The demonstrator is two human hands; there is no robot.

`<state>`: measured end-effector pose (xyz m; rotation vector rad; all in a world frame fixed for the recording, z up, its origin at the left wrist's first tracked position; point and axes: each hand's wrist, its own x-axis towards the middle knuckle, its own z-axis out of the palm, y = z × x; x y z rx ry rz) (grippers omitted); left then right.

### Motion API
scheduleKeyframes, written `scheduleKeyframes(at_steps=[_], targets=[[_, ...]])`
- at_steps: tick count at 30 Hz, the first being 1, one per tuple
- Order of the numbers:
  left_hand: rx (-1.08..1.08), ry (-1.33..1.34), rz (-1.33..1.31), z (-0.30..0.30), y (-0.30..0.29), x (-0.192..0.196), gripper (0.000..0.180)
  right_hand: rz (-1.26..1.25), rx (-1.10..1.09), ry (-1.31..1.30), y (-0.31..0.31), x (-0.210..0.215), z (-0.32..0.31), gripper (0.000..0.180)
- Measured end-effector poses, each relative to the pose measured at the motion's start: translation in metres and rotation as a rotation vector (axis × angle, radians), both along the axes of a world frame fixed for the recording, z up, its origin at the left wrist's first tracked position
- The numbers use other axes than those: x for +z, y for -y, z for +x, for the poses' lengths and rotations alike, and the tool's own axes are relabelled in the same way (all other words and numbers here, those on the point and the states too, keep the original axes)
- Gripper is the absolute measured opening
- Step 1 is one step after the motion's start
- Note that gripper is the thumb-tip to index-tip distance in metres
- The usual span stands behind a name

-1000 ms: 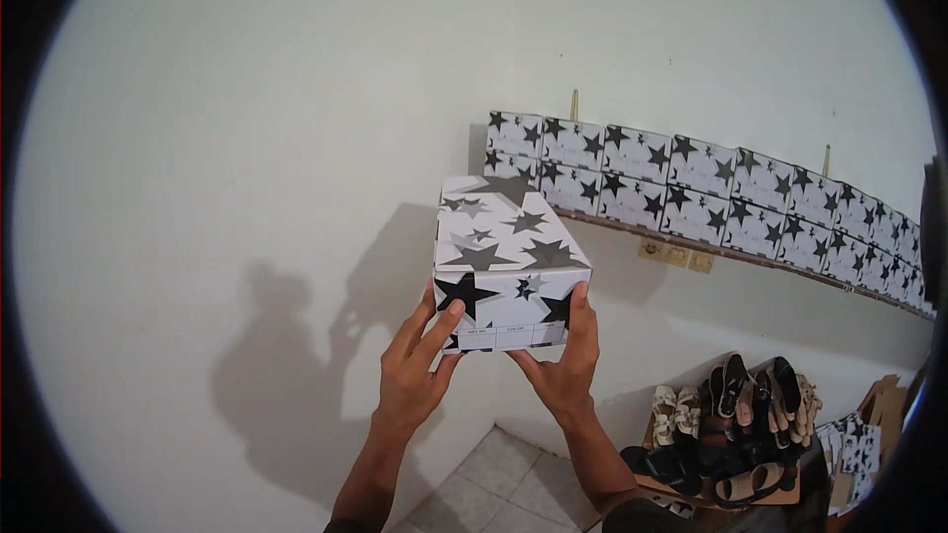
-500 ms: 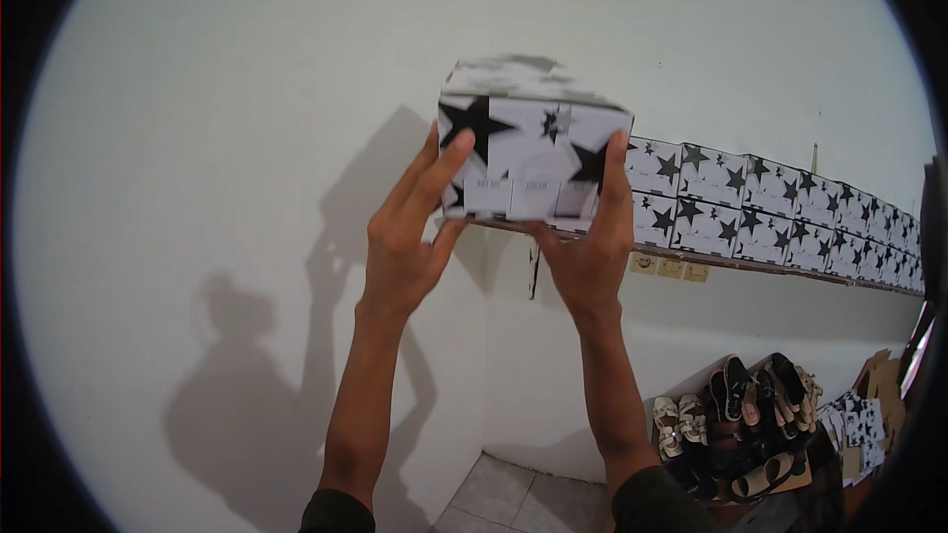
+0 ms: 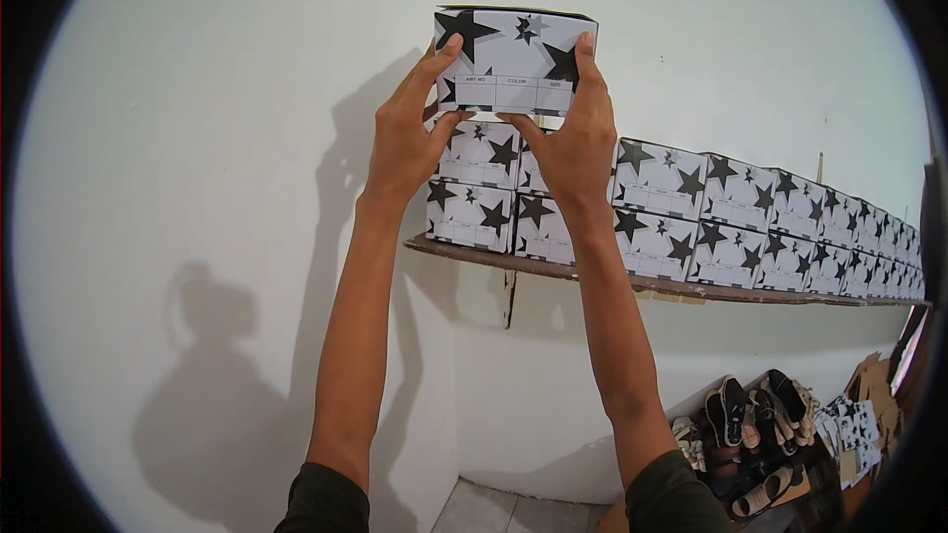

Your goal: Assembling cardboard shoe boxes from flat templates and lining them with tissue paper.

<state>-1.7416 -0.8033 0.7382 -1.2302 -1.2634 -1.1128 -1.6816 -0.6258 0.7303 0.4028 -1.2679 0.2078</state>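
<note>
A white shoebox (image 3: 515, 47) printed with black and grey stars is held up level between my two hands. My left hand (image 3: 407, 133) grips its left end, fingers along the side and thumb under the lower edge. On the opposite end, my right hand (image 3: 575, 133) has its fingers up the side and its thumb beneath. The held box is above the left end of a row of matching shoeboxes (image 3: 660, 178), stacked two high. Whether it touches the upper boxes cannot be made out; my right hand partly covers one of them.
A brown wall shelf (image 3: 474, 255) carries the stacked boxes and runs away to the right. Below it at the lower right lies a pile of shoes and sandals (image 3: 755, 424), beside flattened star-printed cardboard (image 3: 854, 429). A white wall (image 3: 197, 138) stands at the left.
Both hands have lifted the shoebox higher and slightly left, raising it above the shelf's stacked boxes. The view has shifted, so the shelf's left end now shows below the box.
</note>
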Motion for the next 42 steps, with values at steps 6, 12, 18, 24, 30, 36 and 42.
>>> scheduleKeyframes(at_steps=[6,12,18,24,30,36,42], targets=[[-0.043,-0.001,-0.05,-0.064,-0.012,0.01,0.079,-0.039,-0.095,-0.005,-0.008,0.005,-0.049,0.109],[-0.087,0.016,-0.082,-0.1,-0.019,0.011,0.076,-0.076,-0.149,0.072,-0.013,0.005,-0.081,0.112],[-0.175,0.189,-0.142,-0.12,-0.014,0.014,0.067,-0.1,-0.2,0.122,-0.006,0.007,-0.1,0.109],[-0.153,0.102,-0.141,-0.151,-0.015,0.011,0.07,-0.145,-0.241,0.236,-0.003,0.005,-0.113,0.104],[-0.205,0.046,-0.129,-0.175,-0.019,0.004,0.07,-0.156,-0.322,0.353,0.0,0.003,-0.116,0.099],[-0.266,0.173,-0.199,-0.171,-0.017,0.001,0.067,-0.115,-0.46,0.362,-0.006,-0.006,-0.109,0.086],[-0.259,0.196,-0.088,-0.165,-0.022,-0.002,0.052,-0.177,-0.372,0.401,0.002,-0.005,-0.099,0.071]])
